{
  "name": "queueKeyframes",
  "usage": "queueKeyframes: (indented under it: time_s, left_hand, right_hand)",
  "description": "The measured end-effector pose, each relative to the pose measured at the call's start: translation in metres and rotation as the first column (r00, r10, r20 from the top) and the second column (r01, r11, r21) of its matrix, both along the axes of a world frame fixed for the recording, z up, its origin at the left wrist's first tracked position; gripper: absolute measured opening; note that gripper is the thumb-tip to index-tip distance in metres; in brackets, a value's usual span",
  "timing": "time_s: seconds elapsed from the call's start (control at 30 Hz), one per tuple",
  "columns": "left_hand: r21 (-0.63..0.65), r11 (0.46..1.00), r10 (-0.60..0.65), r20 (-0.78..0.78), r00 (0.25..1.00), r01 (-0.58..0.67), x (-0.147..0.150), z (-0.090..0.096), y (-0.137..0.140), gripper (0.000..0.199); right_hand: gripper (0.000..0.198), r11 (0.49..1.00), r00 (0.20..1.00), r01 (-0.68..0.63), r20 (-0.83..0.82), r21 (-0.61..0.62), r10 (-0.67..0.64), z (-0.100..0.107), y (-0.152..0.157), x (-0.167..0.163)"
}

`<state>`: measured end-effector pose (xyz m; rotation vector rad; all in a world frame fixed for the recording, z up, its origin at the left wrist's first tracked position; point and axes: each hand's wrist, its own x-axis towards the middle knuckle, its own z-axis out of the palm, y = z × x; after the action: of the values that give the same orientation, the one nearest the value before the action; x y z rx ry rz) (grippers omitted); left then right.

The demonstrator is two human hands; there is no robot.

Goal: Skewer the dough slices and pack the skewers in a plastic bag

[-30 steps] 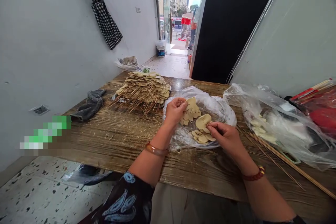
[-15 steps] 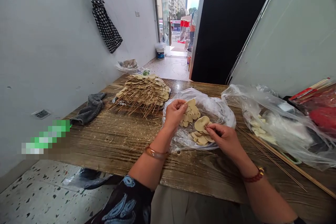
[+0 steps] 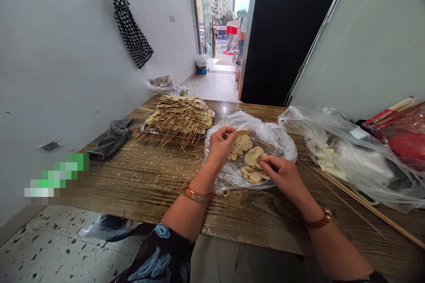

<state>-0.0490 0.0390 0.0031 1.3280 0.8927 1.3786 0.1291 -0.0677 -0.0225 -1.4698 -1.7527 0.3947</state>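
My left hand pinches a thin pale beige slice between thumb and fingertips, tilted nearly edge-on. Lower and to the right, my right hand is closed on a thin skewer, mostly hidden by the fingers, with a rounded beige slice at its end. Beneath both hands, an opened clear plastic bag holds more loose slices, some overlapping. Left of the bag, a big heap of skewered slices rests on a tray, its sticks pointing toward me.
Loose bamboo skewers lie on the wooden table at right. Beyond them are another clear bag with pale pieces and a red package. A grey cloth lies at the left edge. A doorway opens ahead.
The slice in my left hand has tipped from facing me to nearly edge-on. My right hand and its skewered slice have barely moved. The whole view has shifted slightly.
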Motion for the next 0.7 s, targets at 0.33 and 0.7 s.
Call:
queueKeyframes:
  time_s: [0.33,0.7]
  left_hand:
    - [-0.07,0.996,-0.051,0.004,0.999,0.051,0.0054,0.0053,-0.0095,0.018]
    - [-0.278,0.933,-0.137,0.313,0.94,0.229,0.0018,-0.0018,-0.002,0.034]
  right_hand:
    - [0.024,1.0,1.0,0.012,0.019,0.022,-0.012,-0.0009,0.0016,0.0011]
    - [0.022,0.997,1.0,-0.008,-0.029,0.074,0.01,0.0031,-0.0023,-0.0025]
